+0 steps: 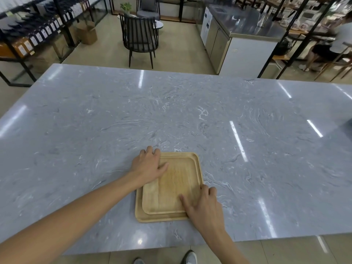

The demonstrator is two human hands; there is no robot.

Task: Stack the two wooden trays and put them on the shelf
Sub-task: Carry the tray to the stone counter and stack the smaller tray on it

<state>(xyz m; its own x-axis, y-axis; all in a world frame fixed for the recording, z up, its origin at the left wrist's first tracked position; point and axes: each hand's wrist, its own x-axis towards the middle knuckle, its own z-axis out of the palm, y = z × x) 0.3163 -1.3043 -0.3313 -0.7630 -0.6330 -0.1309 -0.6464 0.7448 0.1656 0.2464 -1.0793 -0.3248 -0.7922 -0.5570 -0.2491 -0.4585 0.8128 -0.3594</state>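
Observation:
Two square wooden trays lie stacked near the front edge of the grey marble table (pixel 171 111). The smaller upper tray (pixel 171 185) sits inside the larger lower tray (pixel 138 210), whose rim shows along the left and front. My left hand (pixel 147 165) grips the stack's far left corner, fingers over the edge and thumb on the upper tray. My right hand (pixel 204 206) holds the near right corner, thumb resting inside the upper tray and fingers curled over the right rim.
A black slatted chair (pixel 139 38) stands beyond the table's far edge. Dark metal shelving (pixel 34 33) with bottles and boxes lines the left wall. A steel counter (pixel 245 29) is at back right, where a person (pixel 331 42) sits. My shoes (pixel 190 258) show below the table.

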